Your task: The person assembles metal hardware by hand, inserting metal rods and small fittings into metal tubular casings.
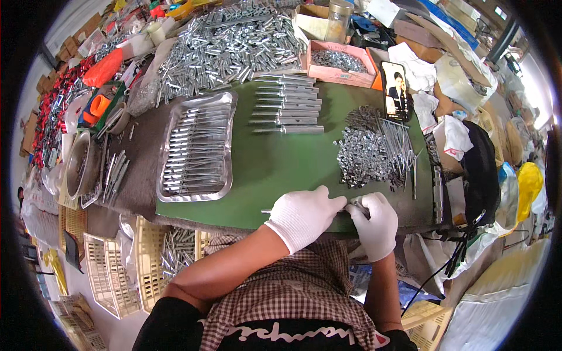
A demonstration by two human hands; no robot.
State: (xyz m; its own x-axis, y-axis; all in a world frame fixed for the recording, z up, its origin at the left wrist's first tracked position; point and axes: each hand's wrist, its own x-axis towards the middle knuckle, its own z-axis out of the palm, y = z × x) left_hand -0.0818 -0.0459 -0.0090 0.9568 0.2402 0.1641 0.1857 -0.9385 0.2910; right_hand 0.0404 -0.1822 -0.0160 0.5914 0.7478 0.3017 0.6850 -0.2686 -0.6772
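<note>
Both my hands wear white knit gloves and meet at the front edge of the green table mat [263,169]. My left hand [307,215] is closed, knuckles up, around a slim metal rod [266,212]; only its short end shows past the wrist side. Close beside it, my right hand [374,223] is closed with thumb and fingers pinched on a small dark piece [362,211] whose kind is hidden. Just beyond the right hand lies a heap of small shiny metal nuts [363,155], with thin metal rods [399,146] along its right side.
A metal tray [230,146] of tubes with thin rods stands at left. Farther back lie a row of similar metal tubes [290,108], a big heap of metal sleeves [228,50] and a pink box [339,73]. A phone [395,93] leans at right; plastic crates [111,275] stand below the table.
</note>
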